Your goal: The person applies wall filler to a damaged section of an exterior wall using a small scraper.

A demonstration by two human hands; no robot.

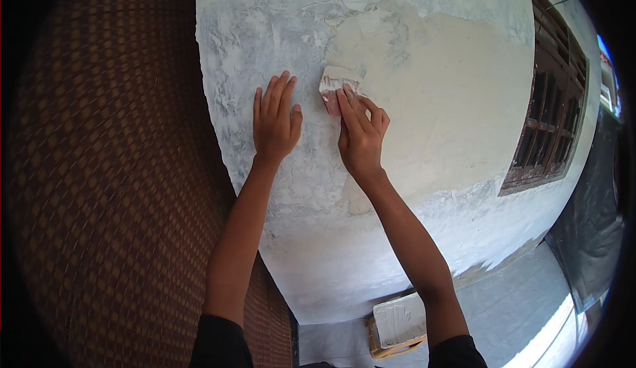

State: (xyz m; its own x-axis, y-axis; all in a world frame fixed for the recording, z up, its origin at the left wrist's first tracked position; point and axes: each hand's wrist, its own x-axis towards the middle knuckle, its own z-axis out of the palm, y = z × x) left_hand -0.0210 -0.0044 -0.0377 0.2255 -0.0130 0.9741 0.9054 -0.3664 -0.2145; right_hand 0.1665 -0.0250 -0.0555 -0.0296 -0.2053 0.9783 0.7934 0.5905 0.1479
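My left hand [274, 116] lies on the whitish, rough-coated wall [232, 50], its fingers stretched out and a little apart, with nothing in it. To its right my right hand [361, 133] grips a small pinkish scraper blade [331, 103] loaded with white paste, fingertips pressed on its face. The blade is against the wall at the left edge of a smoother cream-coloured patch [444, 90]; exactly how much of it touches is hidden.
A brown woven panel [106, 169] borders the wall at left. A dark wooden window [550, 116] is at right, near a dark sheet [583, 215]. Below, on the pale tiled floor [503, 308], a yellowish object [377, 349] carries a white paste-covered board [397, 318].
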